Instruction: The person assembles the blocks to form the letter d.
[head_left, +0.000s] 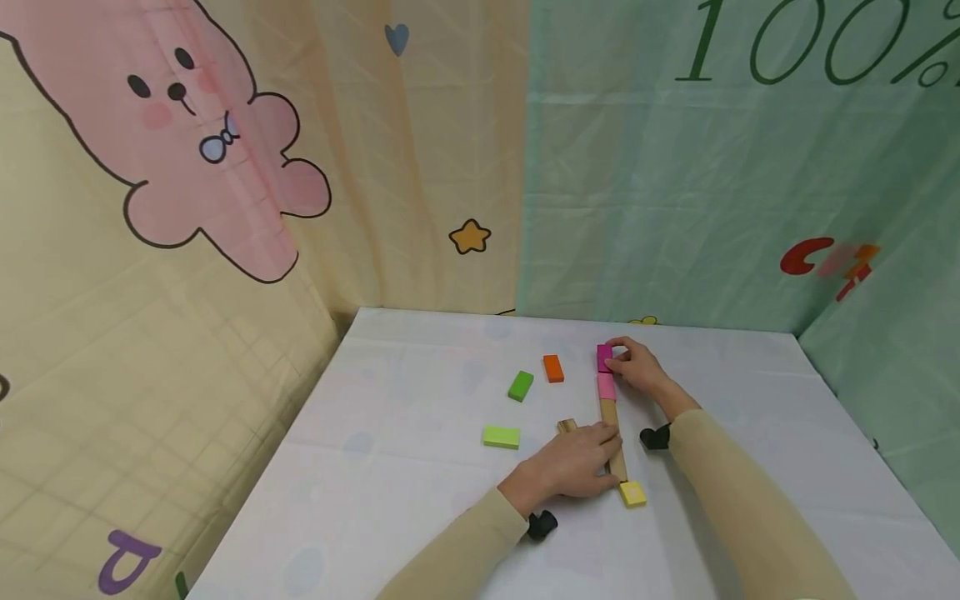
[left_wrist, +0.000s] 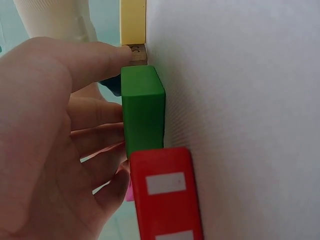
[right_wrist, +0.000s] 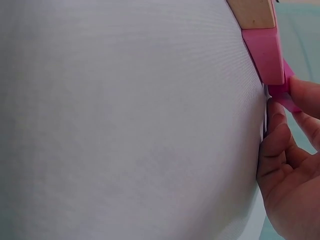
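Right hand (head_left: 639, 367): forearm reaching forward and leftward; thumb and fingertips pinch the magenta block (head_left: 603, 357) at the row's far end. Left hand (head_left: 572, 460): forearm angled forward and rightward, back upward, fingers gently bent over the row, thumb spread from them; its tip touches the wood near the yellow block (head_left: 633, 494), the row's near end. Between these ends lie the pink block (head_left: 606, 386) and the wood (head_left: 610, 412), partly covered by the left hand. Left wrist view: a deep-green block (left_wrist: 144, 120) and a red block (left_wrist: 161, 212) stand beside the left fingers. Farther left on the table (head_left: 390, 500): orange (head_left: 553, 368), green (head_left: 521, 386) and lime (head_left: 501, 437) blocks, well apart.
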